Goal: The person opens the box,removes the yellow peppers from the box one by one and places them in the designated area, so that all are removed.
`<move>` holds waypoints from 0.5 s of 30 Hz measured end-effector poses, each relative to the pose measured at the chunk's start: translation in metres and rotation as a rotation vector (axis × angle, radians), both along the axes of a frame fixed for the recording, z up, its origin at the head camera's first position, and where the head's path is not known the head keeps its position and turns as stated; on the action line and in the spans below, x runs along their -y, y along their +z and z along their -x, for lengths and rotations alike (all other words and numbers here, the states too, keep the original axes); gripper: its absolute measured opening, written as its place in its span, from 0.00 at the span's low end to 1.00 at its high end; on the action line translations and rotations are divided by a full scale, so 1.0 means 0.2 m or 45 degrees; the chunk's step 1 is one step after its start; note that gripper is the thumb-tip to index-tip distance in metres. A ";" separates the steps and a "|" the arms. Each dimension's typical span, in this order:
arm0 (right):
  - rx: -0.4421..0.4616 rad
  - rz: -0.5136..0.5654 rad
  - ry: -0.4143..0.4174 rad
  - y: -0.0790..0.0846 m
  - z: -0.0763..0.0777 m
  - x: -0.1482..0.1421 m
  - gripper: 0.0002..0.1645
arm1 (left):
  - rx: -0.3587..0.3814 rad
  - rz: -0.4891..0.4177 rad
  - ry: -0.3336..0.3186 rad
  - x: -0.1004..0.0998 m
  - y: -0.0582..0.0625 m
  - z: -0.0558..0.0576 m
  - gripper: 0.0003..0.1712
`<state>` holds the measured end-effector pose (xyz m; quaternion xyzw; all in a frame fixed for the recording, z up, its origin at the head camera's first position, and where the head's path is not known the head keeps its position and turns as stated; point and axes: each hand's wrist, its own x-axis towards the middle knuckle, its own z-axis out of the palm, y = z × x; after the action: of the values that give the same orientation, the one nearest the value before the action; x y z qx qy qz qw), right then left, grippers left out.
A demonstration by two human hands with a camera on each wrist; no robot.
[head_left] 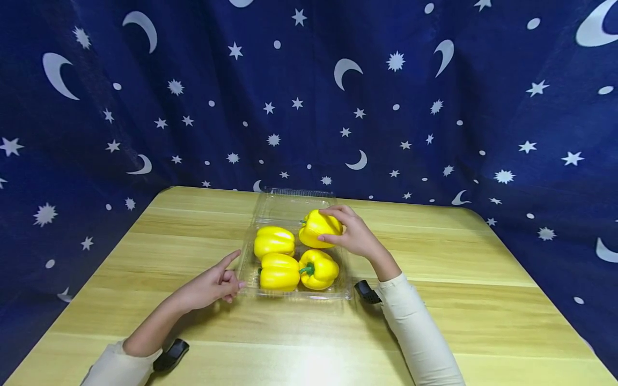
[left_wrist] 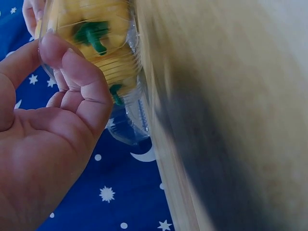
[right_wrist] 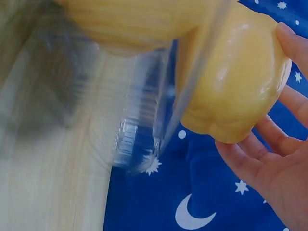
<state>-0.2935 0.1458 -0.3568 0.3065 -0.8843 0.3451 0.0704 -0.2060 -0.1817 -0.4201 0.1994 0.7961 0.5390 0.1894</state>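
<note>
Several yellow bell peppers are at a clear plastic clamshell container (head_left: 294, 294), whose lid lies folded back. My right hand (head_left: 354, 233) holds one yellow bell pepper (head_left: 316, 228) at the container's far right part, thumb on the near side and fingers over the top. Also in the container are a far-left pepper (head_left: 274, 241), a near-left pepper (head_left: 279, 272) and a near-right pepper (head_left: 319, 271) with a green stem. My left hand (head_left: 212, 284) is at the container's left side, index finger extended along it and thumb near the front corner; the other fingers bend loosely.
Beneath everything is a light wood table (head_left: 434, 257). A dark blue curtain (head_left: 309, 123) with moons and stars surrounds its back and sides. Black wrist devices show under both forearms. The clear lid (head_left: 294, 206) lies toward the table's back edge.
</note>
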 end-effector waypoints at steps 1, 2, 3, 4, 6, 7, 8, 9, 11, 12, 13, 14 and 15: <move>0.000 0.002 -0.003 0.00 0.00 -0.01 0.34 | 0.001 -0.001 -0.001 0.00 0.00 0.00 0.48; 0.003 0.005 -0.005 0.01 0.00 -0.01 0.34 | 0.003 -0.003 0.000 0.00 0.00 0.00 0.49; 0.003 0.005 -0.007 0.01 0.00 -0.02 0.34 | 0.006 -0.004 0.000 0.00 0.00 0.00 0.49; 0.001 0.007 -0.007 0.01 0.00 -0.03 0.34 | 0.005 -0.003 0.001 0.00 0.00 0.00 0.49; 0.003 0.010 -0.011 0.01 0.00 -0.05 0.35 | 0.006 -0.005 -0.001 0.00 0.00 0.00 0.49; 0.001 0.010 -0.011 0.01 -0.01 -0.06 0.35 | 0.005 -0.005 -0.001 0.00 0.00 0.00 0.49; -0.001 0.011 -0.011 0.01 -0.01 -0.07 0.35 | 0.005 -0.005 -0.001 0.00 0.00 0.00 0.49; -0.004 0.013 -0.011 0.02 -0.01 -0.08 0.35 | 0.003 -0.003 -0.001 0.00 0.01 0.00 0.49; -0.010 0.020 -0.011 0.02 -0.01 -0.10 0.35 | 0.003 0.001 0.000 0.00 0.01 0.00 0.49; -0.013 0.023 -0.011 0.02 -0.02 -0.10 0.35 | 0.002 0.004 0.001 0.00 0.01 0.00 0.49; -0.016 0.023 -0.011 0.02 -0.02 -0.11 0.35 | 0.002 0.007 0.003 0.00 0.00 0.00 0.49; -0.019 0.026 -0.011 0.03 -0.02 -0.12 0.35 | 0.003 0.010 0.003 0.00 0.01 0.00 0.49; -0.021 0.030 -0.011 0.03 -0.02 -0.13 0.35 | 0.003 0.011 0.003 0.00 0.01 0.00 0.49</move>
<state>-0.2885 0.1719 -0.3509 0.3045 -0.8810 0.3525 0.0827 -0.2056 -0.1818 -0.4190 0.1971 0.7984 0.5360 0.1907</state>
